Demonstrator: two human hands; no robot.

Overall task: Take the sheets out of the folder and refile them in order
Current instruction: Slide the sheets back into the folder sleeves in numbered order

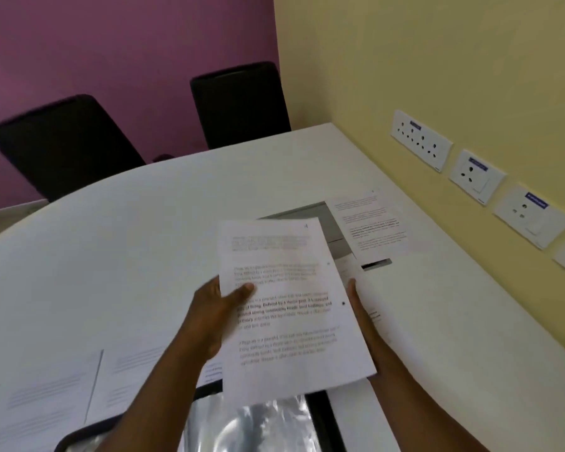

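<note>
Now left hand (217,308) and right hand (361,308) grip opposite edges of printed sheet (284,308).

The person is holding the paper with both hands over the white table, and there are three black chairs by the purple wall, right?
Nearly. The head view shows two black chairs by the purple wall, not three. The rest is right: the left hand and right hand hold the paper over the white table.

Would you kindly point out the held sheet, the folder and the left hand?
held sheet (287,321): head view, middle of page.
folder (261,425): head view, shiny plastic sleeve.
left hand (216,314): head view, back of hand.
</note>
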